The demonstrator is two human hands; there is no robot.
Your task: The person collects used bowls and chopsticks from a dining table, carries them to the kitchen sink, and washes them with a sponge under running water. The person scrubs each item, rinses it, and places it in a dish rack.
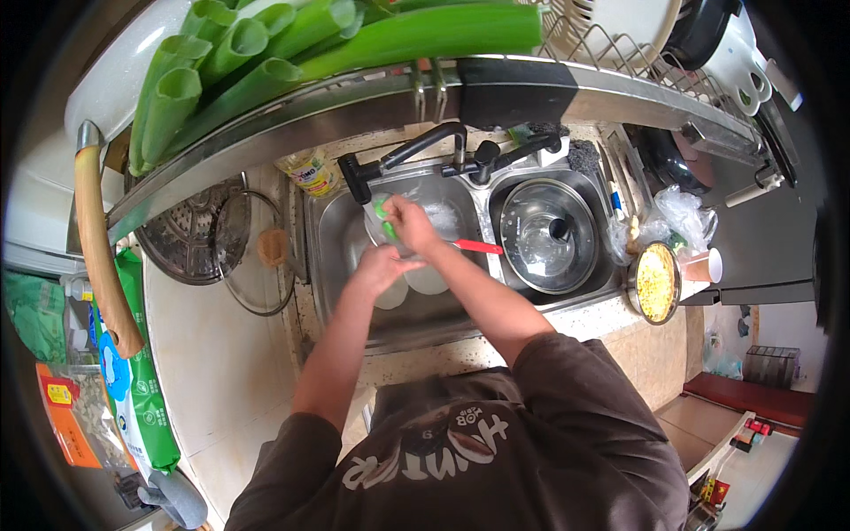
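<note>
Over the left basin of a double stainless-steel sink [412, 332], my left hand [380, 269] grips the lower edge of a dish [380, 232], whose shape is partly hidden. My right hand [412, 222] presses a green scrubbing sponge [383, 216] against it. Water runs from the black faucet [358, 182] just above the dish. Pale round dishes [427, 280] lie in the basin below my hands. A red-handled utensil [479, 247] rests beside my right forearm, its handle reaching the divider. In the right basin sits a metal pot [511, 259] with a clear lid or bowl in it.
A rack shelf [372, 89] with green onions [425, 33] overhangs the sink. To the left lie a glass lid [229, 279] and a perforated steamer tray [179, 255]. A bowl of yellow food [656, 282], a cup [705, 265], plastic bags [684, 212] and knives [614, 192] are on the right.
</note>
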